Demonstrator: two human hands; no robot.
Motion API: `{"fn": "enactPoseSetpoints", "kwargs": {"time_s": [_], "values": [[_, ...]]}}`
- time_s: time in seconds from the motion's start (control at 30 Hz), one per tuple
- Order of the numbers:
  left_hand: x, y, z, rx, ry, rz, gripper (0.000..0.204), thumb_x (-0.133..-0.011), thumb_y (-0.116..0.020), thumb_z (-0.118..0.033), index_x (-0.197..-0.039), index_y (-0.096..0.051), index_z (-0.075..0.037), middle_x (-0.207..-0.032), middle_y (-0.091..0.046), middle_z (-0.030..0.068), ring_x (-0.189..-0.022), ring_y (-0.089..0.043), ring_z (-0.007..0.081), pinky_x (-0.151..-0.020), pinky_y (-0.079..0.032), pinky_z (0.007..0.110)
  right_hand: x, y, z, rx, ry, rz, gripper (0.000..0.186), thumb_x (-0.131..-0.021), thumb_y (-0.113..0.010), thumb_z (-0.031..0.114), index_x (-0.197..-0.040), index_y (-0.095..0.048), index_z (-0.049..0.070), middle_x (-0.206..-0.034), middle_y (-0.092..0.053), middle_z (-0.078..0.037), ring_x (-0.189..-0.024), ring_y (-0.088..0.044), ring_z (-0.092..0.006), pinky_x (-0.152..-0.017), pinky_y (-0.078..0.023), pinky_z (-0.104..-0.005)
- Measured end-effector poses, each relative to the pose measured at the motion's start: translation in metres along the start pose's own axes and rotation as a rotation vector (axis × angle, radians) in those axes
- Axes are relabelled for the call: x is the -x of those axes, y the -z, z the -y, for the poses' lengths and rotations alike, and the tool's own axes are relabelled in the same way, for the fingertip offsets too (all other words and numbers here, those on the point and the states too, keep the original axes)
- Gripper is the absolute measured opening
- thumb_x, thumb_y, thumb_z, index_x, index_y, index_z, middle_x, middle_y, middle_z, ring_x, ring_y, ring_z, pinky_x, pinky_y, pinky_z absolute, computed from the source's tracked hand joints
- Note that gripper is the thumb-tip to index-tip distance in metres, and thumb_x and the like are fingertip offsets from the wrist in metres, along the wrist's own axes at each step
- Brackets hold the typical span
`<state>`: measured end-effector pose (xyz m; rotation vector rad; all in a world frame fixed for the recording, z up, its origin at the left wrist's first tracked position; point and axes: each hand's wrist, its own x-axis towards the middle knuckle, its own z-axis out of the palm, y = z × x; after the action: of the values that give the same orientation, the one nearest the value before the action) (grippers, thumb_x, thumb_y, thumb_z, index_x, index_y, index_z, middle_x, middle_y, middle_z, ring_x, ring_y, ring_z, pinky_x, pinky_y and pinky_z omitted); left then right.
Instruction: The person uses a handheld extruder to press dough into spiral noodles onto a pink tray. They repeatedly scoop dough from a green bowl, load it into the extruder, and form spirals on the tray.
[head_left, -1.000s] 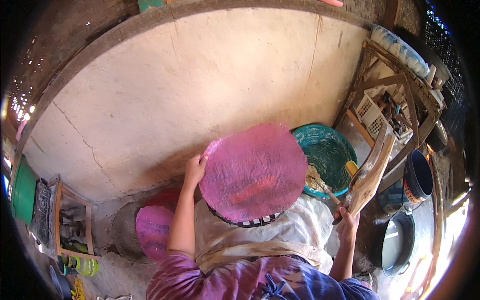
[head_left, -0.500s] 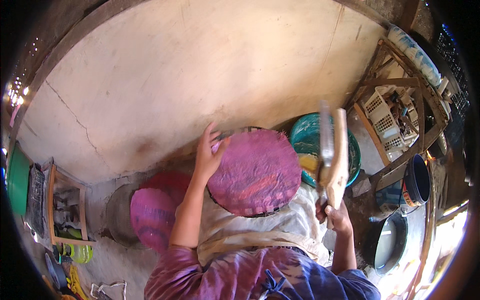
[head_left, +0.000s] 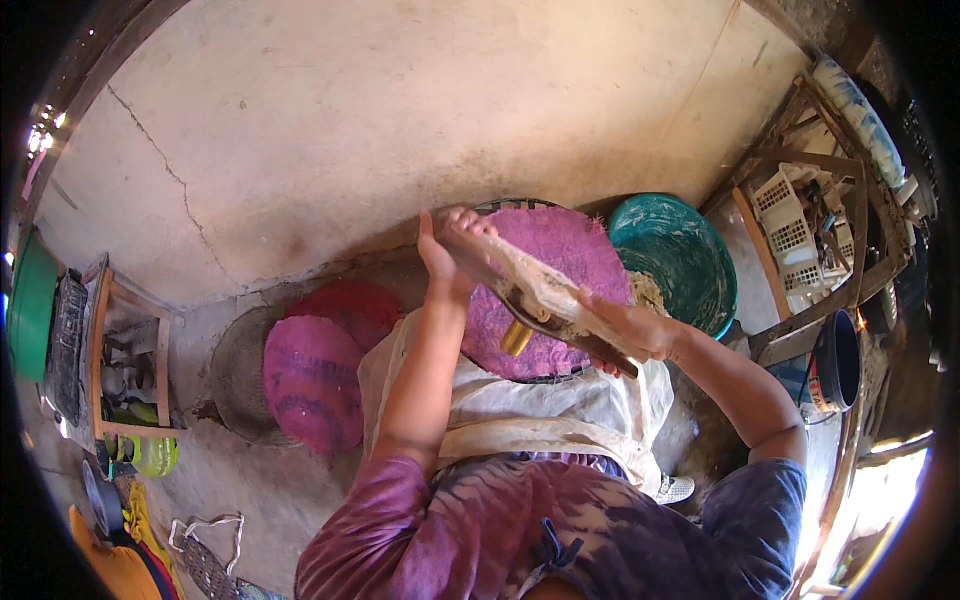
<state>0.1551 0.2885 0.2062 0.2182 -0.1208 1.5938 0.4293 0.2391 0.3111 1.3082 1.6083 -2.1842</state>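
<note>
My left hand [head_left: 450,252] grips the upper-left end of a long wooden tool [head_left: 530,285], and my right hand [head_left: 637,330] grips its lower-right end. The tool is held diagonally, with a brass-coloured cylinder [head_left: 518,338] under its middle. Beneath both hands is a rough, round pink sheet [head_left: 550,235] on a dark-rimmed round tray [head_left: 500,206], over my cloth-covered lap [head_left: 500,410]. A teal basin [head_left: 680,250] with whitish smears and pale lumpy material stands just beyond my right hand.
A pale cracked wall [head_left: 400,100] rises ahead. At left are pink and red round sheets [head_left: 310,370] by a grey round container [head_left: 240,380], a wooden frame [head_left: 100,350] and a green tub [head_left: 30,320]. Right holds a wooden rack [head_left: 750,230] with white crates [head_left: 785,225] and a dark bucket [head_left: 835,360].
My left hand has left the pink sheet and taken hold of the wooden tool. My right hand has swung the tool leftward from upright beside the basin to diagonal over the sheet.
</note>
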Motion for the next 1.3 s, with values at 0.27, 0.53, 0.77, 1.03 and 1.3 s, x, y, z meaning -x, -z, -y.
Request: {"fn": "enactPoseSetpoints", "kwargs": {"time_s": [0.27, 0.53, 0.77, 1.03, 1.3], "values": [[0.010, 0.014, -0.025, 0.047, -0.075, -0.020, 0.051, -0.093, -0.041, -0.060, -0.070, -0.050, -0.016, -0.064, -0.048, -0.0027, -0.063, -0.048, 0.0160, -0.073, -0.043, 0.038, -0.007, -0.018, 0.013, 0.314, -0.039, -0.135, 0.077, -0.094, -0.017, 0.072, -0.092, -0.059, 0.007, -0.060, -0.050, -0.003, -0.051, -0.052, -0.0117, -0.045, -0.044, -0.0283], [0.006, -0.029, -0.006, 0.017, -0.090, -0.123, 0.044, -0.094, -0.043, -0.053, -0.069, -0.047, -0.017, -0.062, -0.045, -0.0043, -0.058, -0.046, 0.0151, -0.066, -0.041, 0.035, 0.011, -0.017, 0.026, 0.435, -0.008, -0.308, 0.078, -0.096, -0.018, 0.070, -0.082, -0.058, 0.004, -0.059, -0.052, -0.003, -0.047, -0.051, -0.0120, -0.043, -0.043, -0.0286], [0.019, -0.036, -0.007, -0.011, -0.026, -0.234, 0.050, -0.093, -0.040, -0.058, -0.064, -0.043, -0.017, -0.057, -0.040, -0.0026, -0.055, -0.043, 0.0157, -0.065, -0.040, 0.036, 0.019, -0.015, 0.009, 0.282, -0.152, -0.242, 0.081, -0.094, -0.021, 0.072, -0.074, -0.058, 0.004, -0.057, -0.051, -0.003, -0.048, -0.050, -0.0110, -0.042, -0.041, -0.0271], [0.004, -0.043, 0.025, -0.330, 0.011, -0.468, 0.068, -0.093, -0.026, -0.072, -0.092, -0.054, -0.010, -0.076, -0.057, 0.0038, -0.071, -0.051, 0.0200, -0.075, -0.043, 0.040, 0.015, 0.004, -0.021, 0.107, 0.002, -0.264, 0.071, -0.096, -0.025, 0.069, -0.085, -0.056, 0.006, -0.061, -0.050, -0.002, -0.047, -0.045, -0.0093, -0.042, -0.037, -0.0255], [0.082, 0.000, 0.022, -1.535, 0.644, -0.042, 0.068, -0.100, -0.031, -0.059, -0.135, -0.050, -0.003, -0.126, -0.060, 0.0120, -0.115, -0.056, 0.0194, -0.100, -0.040, 0.034, 0.017, 0.004, -0.048, 0.130, 0.150, -0.278, 0.077, -0.091, -0.027, 0.075, -0.086, -0.060, 0.006, -0.062, -0.051, -0.003, -0.051, -0.049, -0.0105, -0.044, -0.038, -0.0266]]}}
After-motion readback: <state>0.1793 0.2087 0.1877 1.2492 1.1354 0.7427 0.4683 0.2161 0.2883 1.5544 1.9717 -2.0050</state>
